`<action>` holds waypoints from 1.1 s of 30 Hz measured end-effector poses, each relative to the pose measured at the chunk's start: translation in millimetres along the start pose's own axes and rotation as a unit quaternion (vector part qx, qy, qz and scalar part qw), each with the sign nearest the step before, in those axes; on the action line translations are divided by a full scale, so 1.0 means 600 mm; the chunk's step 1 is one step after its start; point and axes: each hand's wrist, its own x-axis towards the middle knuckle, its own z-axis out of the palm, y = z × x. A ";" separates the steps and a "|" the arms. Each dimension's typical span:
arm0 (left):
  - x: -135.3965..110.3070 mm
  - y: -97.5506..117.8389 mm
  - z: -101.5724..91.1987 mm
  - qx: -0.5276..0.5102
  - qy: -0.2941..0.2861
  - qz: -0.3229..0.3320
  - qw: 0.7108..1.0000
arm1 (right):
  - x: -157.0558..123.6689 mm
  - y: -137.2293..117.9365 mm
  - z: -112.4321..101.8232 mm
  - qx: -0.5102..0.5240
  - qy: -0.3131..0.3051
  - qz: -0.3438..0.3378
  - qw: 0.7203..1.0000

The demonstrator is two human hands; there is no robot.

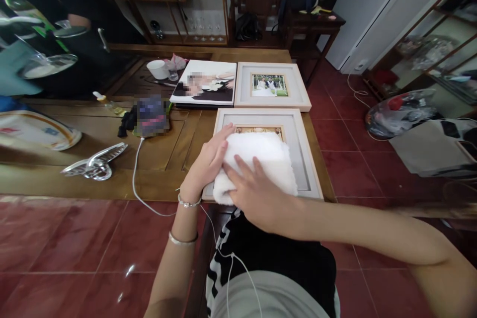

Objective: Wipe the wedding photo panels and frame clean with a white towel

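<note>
A fluffy white cloth (pixel 266 151) lies over the front picture frame (pixel 306 159), covering most of its picture. My right hand (pixel 257 189) rests on the cloth with fingers spread and pressed flat. At the frame's left side is my left hand (pixel 208 159), its fingers stretched out along the cloth's left edge. A strip of the ornate picture shows above the cloth. Directly behind stands a second pale frame (pixel 244 102) with a wedding photo, lying flat beside a photo album (pixel 203 82).
On the wooden table (pixel 164 154) are a silver winged ornament (pixel 97 161), a blurred dark pouch (pixel 152 115) with a white cable, a small bottle (pixel 108 103) and a white cup (pixel 158 69). A patterned oval object (pixel 39 124) sits far left. Plastic bags (pixel 400 112) stand on the floor at right.
</note>
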 end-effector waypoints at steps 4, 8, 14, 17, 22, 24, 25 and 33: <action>0.002 -0.004 0.002 0.036 -0.015 -0.004 0.999 | -0.046 0.009 -0.028 0.033 -0.034 -0.044 0.998; 0.001 -0.008 0.003 0.059 -0.033 0.004 0.998 | -0.075 0.059 -0.076 0.085 -0.074 0.044 0.993; 0.000 -0.013 0.006 0.073 -0.035 0.000 0.997 | -0.049 0.164 -0.131 -0.144 0.162 0.286 0.933; 0.000 -0.014 0.006 0.074 -0.031 0.005 0.997 | 0.002 0.190 -0.119 -0.183 0.242 0.259 0.917; 0.001 -0.015 0.006 0.087 -0.040 0.000 0.995 | 0.100 0.201 -0.063 -0.160 0.123 -0.003 0.979; 0.002 -0.015 0.005 0.098 -0.049 -0.008 0.994 | 0.122 0.203 -0.040 -0.150 0.070 -0.082 0.983; 0.002 -0.015 0.005 0.102 -0.051 -0.012 0.993 | 0.127 0.205 -0.030 -0.143 0.060 -0.097 0.983; 0.003 -0.009 0.005 0.088 -0.043 0.000 0.995 | 0.022 0.228 -0.041 -0.026 0.031 -0.028 0.999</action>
